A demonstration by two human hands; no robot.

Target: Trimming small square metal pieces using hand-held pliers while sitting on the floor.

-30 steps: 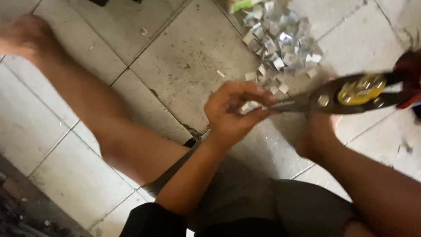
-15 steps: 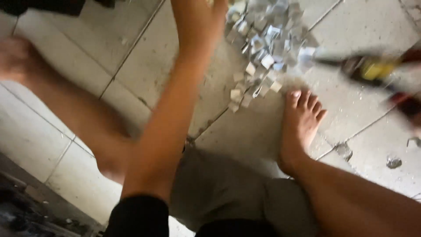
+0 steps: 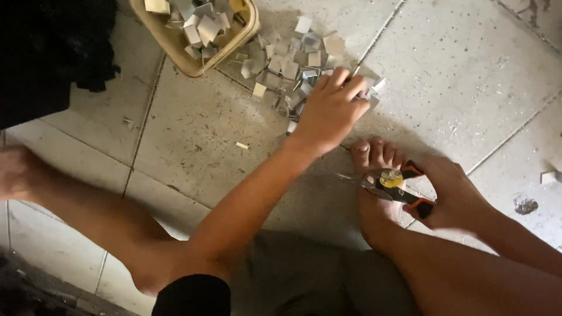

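My left hand [image 3: 332, 109] reaches forward onto a pile of small cut metal squares [image 3: 293, 64] on the tiled floor; its fingers are curled over pieces at the pile's right edge, and what they pinch is hidden. My right hand [image 3: 453, 192] grips the red and black handles of metal snips [image 3: 391, 185], held low over my right foot [image 3: 374, 193], blades pointing left.
A tan basket [image 3: 193, 58] with more metal pieces stands at the top, left of the pile. A dark cloth [image 3: 47, 52] lies at the top left. My legs stretch across the floor. A stray piece [image 3: 549, 177] lies at the right.
My left hand has come down from the top of the view onto the pile. The snips have moved down and left to above my foot. The basket has come into view.
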